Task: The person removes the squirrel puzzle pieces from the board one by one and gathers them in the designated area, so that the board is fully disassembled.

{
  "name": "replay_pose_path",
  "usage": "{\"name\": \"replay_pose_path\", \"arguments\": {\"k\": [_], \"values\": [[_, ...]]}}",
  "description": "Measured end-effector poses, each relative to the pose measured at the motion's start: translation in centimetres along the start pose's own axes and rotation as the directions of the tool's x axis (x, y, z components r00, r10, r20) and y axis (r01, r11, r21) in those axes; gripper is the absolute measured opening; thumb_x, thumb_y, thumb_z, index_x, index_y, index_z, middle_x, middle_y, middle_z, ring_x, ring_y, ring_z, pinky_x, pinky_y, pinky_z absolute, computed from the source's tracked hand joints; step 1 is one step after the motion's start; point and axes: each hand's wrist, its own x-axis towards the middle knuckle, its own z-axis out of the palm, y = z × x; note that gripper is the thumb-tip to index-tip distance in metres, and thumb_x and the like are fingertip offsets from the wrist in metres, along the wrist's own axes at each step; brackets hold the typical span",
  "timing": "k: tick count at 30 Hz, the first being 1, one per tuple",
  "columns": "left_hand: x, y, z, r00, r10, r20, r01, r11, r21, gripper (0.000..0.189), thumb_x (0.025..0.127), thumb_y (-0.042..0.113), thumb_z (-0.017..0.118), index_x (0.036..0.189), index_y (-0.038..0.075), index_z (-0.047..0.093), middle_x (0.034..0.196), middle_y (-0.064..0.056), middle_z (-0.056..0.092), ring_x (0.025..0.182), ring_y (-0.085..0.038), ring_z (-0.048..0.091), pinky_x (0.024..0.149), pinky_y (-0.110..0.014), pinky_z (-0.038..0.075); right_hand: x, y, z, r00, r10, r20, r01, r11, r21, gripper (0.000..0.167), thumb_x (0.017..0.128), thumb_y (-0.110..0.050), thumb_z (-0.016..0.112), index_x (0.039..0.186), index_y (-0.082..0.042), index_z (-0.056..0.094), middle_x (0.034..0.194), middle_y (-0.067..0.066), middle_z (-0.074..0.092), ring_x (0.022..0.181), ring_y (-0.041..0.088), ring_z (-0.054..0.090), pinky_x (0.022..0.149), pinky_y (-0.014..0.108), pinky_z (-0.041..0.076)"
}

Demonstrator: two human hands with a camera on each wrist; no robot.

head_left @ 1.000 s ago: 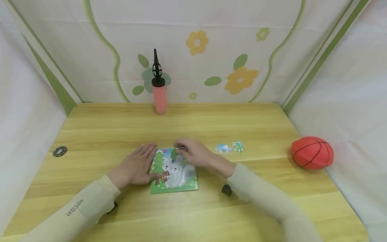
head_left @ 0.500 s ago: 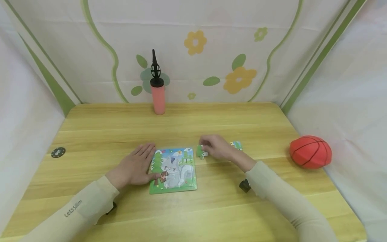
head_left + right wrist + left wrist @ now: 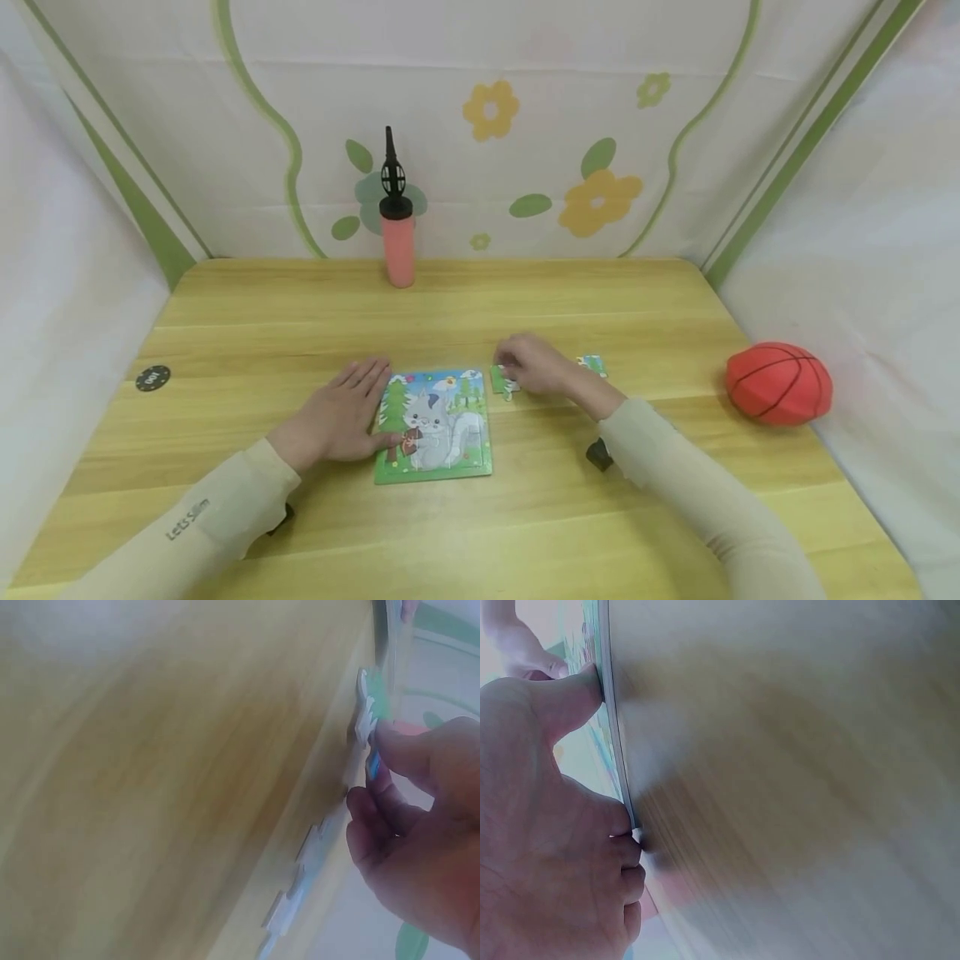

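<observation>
A square jigsaw puzzle (image 3: 437, 429) with a grey squirrel holding an acorn lies on the table. My left hand (image 3: 333, 417) rests flat at its left side, fingers straight and thumb on the picture's edge. To the right of the puzzle, my right hand (image 3: 534, 364) pinches a green puzzle piece (image 3: 502, 381) between thumb and fingertips, low over the tabletop. The right wrist view shows this piece (image 3: 367, 705) with a white edge and a blue part by the thumb. Partly hidden behind the right wrist lies another puzzle piece (image 3: 594, 364).
At the back stands a pink hand pump (image 3: 399, 250) with a black nozzle. A dented red ball (image 3: 780, 383) with basketball lines lies at the right edge. On the left is a black round chip (image 3: 153, 378). A floral curtain (image 3: 525, 167) closes off the back of the wooden table (image 3: 487, 542).
My right hand has moved right, off the puzzle, with the green piece, and has since sunk slightly closer to the table. The left hand stays in place.
</observation>
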Motion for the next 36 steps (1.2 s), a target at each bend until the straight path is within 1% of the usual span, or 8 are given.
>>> {"name": "replay_pose_path", "arguments": {"k": [9, 12, 18, 24, 28, 31, 34, 36], "values": [[0.1, 0.3, -0.2, 1.0, 0.002, 0.002, -0.002, 1.0, 0.0, 0.102, 0.098, 0.068, 0.052, 0.16, -0.009, 0.027, 0.171, -0.027, 0.022, 0.161, -0.045, 0.022, 0.134, -0.057, 0.021, 0.0, 0.2, 0.0, 1.0, -0.02, -0.016, 0.02, 0.999, -0.041, 0.011, 0.096, -0.002, 0.068, 0.106, -0.003, 0.074, 0.103, 0.011, 0.079, 0.1, 0.027, 0.074, 0.093, 0.042, 0.063], [0.1, 0.3, -0.2, 1.0, 0.006, -0.007, -0.006, 1.0, 0.007, 0.102, 0.098, 0.068, 0.052, 0.16, -0.009, 0.027, 0.171, -0.028, 0.022, 0.16, -0.045, 0.023, 0.133, -0.057, 0.022, -0.1, 0.2, 0.1, 0.999, -0.025, -0.032, 0.023, 0.998, -0.057, 0.011, 0.096, -0.002, 0.068, 0.105, -0.004, 0.074, 0.102, 0.01, 0.078, 0.1, 0.026, 0.072, 0.096, 0.043, 0.06], [0.2, 0.2, 0.0, 1.0, 0.008, -0.017, -0.007, 1.0, 0.017, 0.103, 0.098, 0.069, 0.051, 0.16, -0.009, 0.027, 0.171, -0.027, 0.022, 0.16, -0.045, 0.023, 0.133, -0.057, 0.022, -0.4, 0.2, 0.3, 0.999, 0.001, -0.046, -0.005, 0.996, -0.089, 0.012, 0.097, -0.005, 0.067, 0.107, -0.008, 0.073, 0.102, 0.007, 0.075, 0.102, 0.025, 0.064, 0.098, 0.044, 0.053], [0.3, 0.2, 0.3, 1.0, 0.0, -0.022, 0.001, 1.0, 0.02, 0.101, 0.098, 0.067, 0.052, 0.16, -0.009, 0.026, 0.172, -0.027, 0.022, 0.161, -0.045, 0.022, 0.134, -0.056, 0.023, -0.5, 0.2, 0.7, 0.998, 0.032, -0.057, -0.037, 0.994, -0.099, 0.013, 0.098, -0.007, 0.066, 0.11, -0.008, 0.071, 0.105, 0.007, 0.072, 0.106, 0.025, 0.062, 0.098, 0.042, 0.055], [0.2, 0.3, 0.4, 0.999, -0.003, -0.035, 0.004, 1.0, 0.03, 0.098, 0.099, 0.063, 0.052, 0.16, -0.008, 0.026, 0.172, -0.026, 0.021, 0.161, -0.044, 0.022, 0.134, -0.056, 0.022, -0.6, 0.1, 0.8, 0.997, 0.034, -0.069, -0.042, 0.993, -0.113, 0.015, 0.099, -0.009, 0.066, 0.114, -0.008, 0.071, 0.11, 0.007, 0.071, 0.109, 0.025, 0.062, 0.099, 0.041, 0.056], [0.1, 0.6, 0.5, 0.998, 0.026, -0.059, -0.022, 0.998, 0.058, 0.095, 0.1, 0.06, 0.053, 0.161, -0.007, 0.025, 0.172, -0.025, 0.021, 0.162, -0.042, 0.021, 0.134, -0.056, 0.021, -0.8, -0.4, 1.0, 0.994, -0.009, -0.11, -0.006, 0.991, -0.131, 0.018, 0.1, -0.01, 0.066, 0.117, -0.005, 0.07, 0.113, 0.01, 0.072, 0.111, 0.027, 0.064, 0.103, 0.043, 0.056], [-0.2, 1.0, 0.7, 0.993, 0.087, -0.083, -0.078, 0.992, 0.103, 0.092, 0.102, 0.056, 0.054, 0.162, -0.006, 0.024, 0.173, -0.024, 0.02, 0.163, -0.041, 0.019, 0.134, -0.055, 0.021, -1.2, -1.5, 1.5, 0.982, -0.093, -0.162, 0.068, 0.986, -0.153, 0.023, 0.1, -0.011, 0.066, 0.12, -0.002, 0.071, 0.117, 0.013, 0.074, 0.113, 0.029, 0.067, 0.106, 0.046, 0.055], [-0.4, 1.4, 0.8, 0.987, 0.131, -0.094, -0.12, 0.986, 0.116, 0.09, 0.102, 0.055, 0.053, 0.162, -0.006, 0.024, 0.173, -0.023, 0.02, 0.163, -0.04, 0.019, 0.134, -0.054, 0.021, -1.6, -2.5, 1.9, 0.974, -0.15, -0.173, 0.122, 0.979, -0.164, 0.027, 0.099, -0.013, 0.067, 0.122, -0.001, 0.071, 0.117, 0.014, 0.074, 0.112, 0.029, 0.068, 0.108, 0.048, 0.054]]}}
